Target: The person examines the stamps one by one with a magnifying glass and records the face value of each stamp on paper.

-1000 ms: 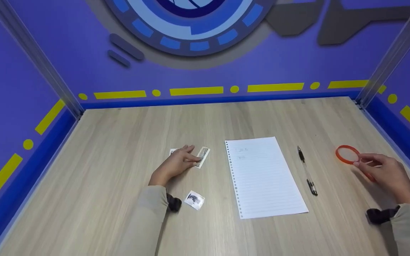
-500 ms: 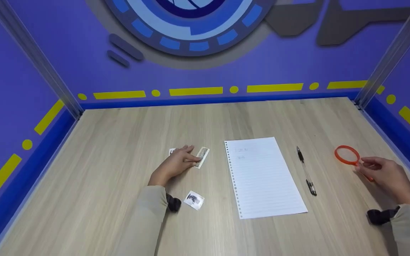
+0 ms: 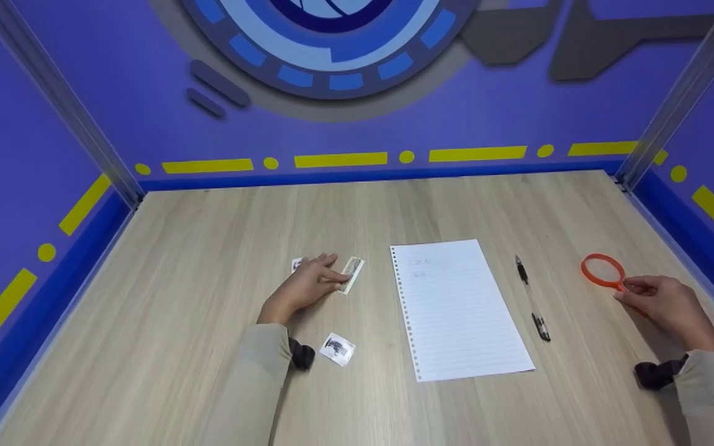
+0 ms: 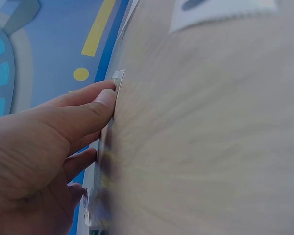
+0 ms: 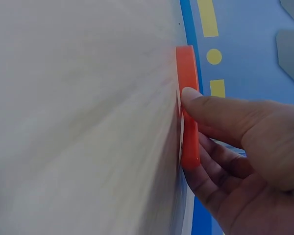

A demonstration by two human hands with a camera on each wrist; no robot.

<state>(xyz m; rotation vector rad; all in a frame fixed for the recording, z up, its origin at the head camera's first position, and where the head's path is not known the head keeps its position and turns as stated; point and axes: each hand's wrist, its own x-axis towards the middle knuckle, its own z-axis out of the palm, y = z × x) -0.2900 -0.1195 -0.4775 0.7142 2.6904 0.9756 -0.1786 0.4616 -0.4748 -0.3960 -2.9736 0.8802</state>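
In the head view my left hand (image 3: 307,285) pinches a small pale postage stamp (image 3: 354,269) between thumb and finger, low over the table. Part of a second stamp (image 3: 296,264) peeks out beyond the back of that hand, the remainder covered by it. A third stamp (image 3: 337,350), white with a dark picture, lies nearer the front beside the left wrist. My right hand (image 3: 673,306) grips the handle of an orange-red magnifying glass (image 5: 187,73) at the table's right side. Its round frame points away, toward the back left, and the fingers partly hide the handle.
A sheet of lined paper (image 3: 465,316) with faint writing near its top lies mid-table. To its right is a black-and-clear pen (image 3: 532,297). Blue-purple panels (image 3: 357,136) with yellow marks border the table (image 3: 208,260) at the back and sides.
My right hand has shifted very slightly left with the magnifying glass. The stamp behind the left hand shows a little farther left. My left hand has stayed nearly still.
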